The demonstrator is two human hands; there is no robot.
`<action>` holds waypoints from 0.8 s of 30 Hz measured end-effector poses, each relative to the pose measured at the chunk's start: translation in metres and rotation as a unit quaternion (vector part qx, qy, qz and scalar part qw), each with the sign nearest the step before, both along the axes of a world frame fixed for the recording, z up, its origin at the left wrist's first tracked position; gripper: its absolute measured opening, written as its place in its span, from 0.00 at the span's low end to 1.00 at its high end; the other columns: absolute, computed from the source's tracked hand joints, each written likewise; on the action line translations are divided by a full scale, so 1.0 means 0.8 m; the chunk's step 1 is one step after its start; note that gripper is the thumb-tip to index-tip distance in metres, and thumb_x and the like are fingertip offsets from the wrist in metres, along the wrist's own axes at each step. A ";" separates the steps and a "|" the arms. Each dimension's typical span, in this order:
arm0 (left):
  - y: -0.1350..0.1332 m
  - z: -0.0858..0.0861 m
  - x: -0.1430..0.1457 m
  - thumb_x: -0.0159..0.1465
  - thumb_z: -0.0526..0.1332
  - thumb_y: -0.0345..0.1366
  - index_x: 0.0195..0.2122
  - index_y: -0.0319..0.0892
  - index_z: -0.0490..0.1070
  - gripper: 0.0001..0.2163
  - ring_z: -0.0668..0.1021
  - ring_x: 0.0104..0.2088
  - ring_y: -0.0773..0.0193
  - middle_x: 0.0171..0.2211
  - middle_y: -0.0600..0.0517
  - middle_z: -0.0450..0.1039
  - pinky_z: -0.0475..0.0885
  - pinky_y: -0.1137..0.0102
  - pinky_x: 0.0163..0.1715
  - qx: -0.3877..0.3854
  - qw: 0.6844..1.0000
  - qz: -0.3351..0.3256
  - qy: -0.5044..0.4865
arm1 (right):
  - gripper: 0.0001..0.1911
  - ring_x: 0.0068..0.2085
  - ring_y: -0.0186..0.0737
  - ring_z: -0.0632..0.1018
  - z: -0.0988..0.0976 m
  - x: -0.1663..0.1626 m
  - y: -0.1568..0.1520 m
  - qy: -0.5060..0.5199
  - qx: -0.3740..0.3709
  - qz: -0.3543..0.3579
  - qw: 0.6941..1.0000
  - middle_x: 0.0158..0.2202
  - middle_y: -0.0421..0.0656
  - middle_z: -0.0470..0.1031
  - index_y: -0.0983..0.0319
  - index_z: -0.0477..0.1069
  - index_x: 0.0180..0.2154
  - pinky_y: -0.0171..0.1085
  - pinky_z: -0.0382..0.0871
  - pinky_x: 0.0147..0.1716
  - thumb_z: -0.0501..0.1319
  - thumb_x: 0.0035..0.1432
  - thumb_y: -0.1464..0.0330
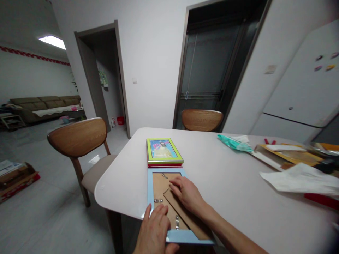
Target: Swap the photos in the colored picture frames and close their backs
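A light blue picture frame (151, 188) lies face down at the near edge of the white table (225, 176), its brown backing board and metal clips showing. My left hand (155, 227) lies flat on the frame's lower left part, fingers together and stretched out. My right hand (186, 194) rests on the backing board, fingers extended over the brown stand flap. Just beyond it lies a green frame (164, 151) with a picture, face up, stacked on a red frame.
Two wooden chairs stand at the table: one at the left (79, 137), one at the far side (201, 120). Papers, a teal bag (233, 143) and a yellow frame (288, 153) clutter the table's right side. A fridge stands at the right; cardboard lies on the floor at the left.
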State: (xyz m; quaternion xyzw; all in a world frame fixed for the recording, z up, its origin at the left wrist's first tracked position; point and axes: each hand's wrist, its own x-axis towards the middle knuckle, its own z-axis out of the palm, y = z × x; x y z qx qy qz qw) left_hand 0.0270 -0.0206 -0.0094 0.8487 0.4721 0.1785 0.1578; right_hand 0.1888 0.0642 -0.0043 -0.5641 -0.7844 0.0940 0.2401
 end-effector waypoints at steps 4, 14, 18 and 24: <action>0.000 -0.002 0.000 0.43 0.65 0.35 0.31 0.41 0.66 0.14 0.64 0.51 0.52 0.50 0.43 0.64 0.53 0.50 0.51 0.004 1.000 0.005 -0.003 | 0.11 0.32 0.36 0.72 -0.003 -0.027 0.049 -0.032 -0.032 -0.049 0.998 0.28 0.43 0.74 0.61 0.73 0.27 0.31 0.58 0.29 0.52 0.51 0.67; 0.000 -0.004 0.005 0.42 0.64 0.32 0.31 0.40 0.67 0.14 0.66 0.50 0.50 0.48 0.41 0.66 0.52 0.48 0.51 -0.011 0.999 0.019 -0.039 | 0.11 0.27 0.34 0.71 -0.019 -0.031 0.074 -0.034 -0.052 -0.114 0.992 0.26 0.43 0.74 0.62 0.71 0.25 0.31 0.53 0.23 0.54 0.49 0.64; -0.001 -0.011 0.004 0.43 0.64 0.34 0.33 0.40 0.67 0.14 0.65 0.50 0.51 0.49 0.42 0.65 0.52 0.48 0.52 -0.007 0.998 0.008 -0.058 | 0.09 0.28 0.35 0.71 -0.016 -0.036 0.075 -0.028 -0.054 -0.122 0.991 0.26 0.43 0.74 0.62 0.71 0.25 0.31 0.53 0.23 0.55 0.48 0.66; -0.006 -0.018 0.004 0.44 0.64 0.35 0.34 0.40 0.67 0.15 0.65 0.51 0.51 0.49 0.43 0.65 0.52 0.49 0.53 -0.006 0.998 0.001 -0.064 | 0.08 0.28 0.35 0.71 -0.015 -0.044 0.075 -0.018 -0.058 -0.118 0.991 0.26 0.42 0.74 0.62 0.70 0.24 0.31 0.53 0.23 0.55 0.47 0.65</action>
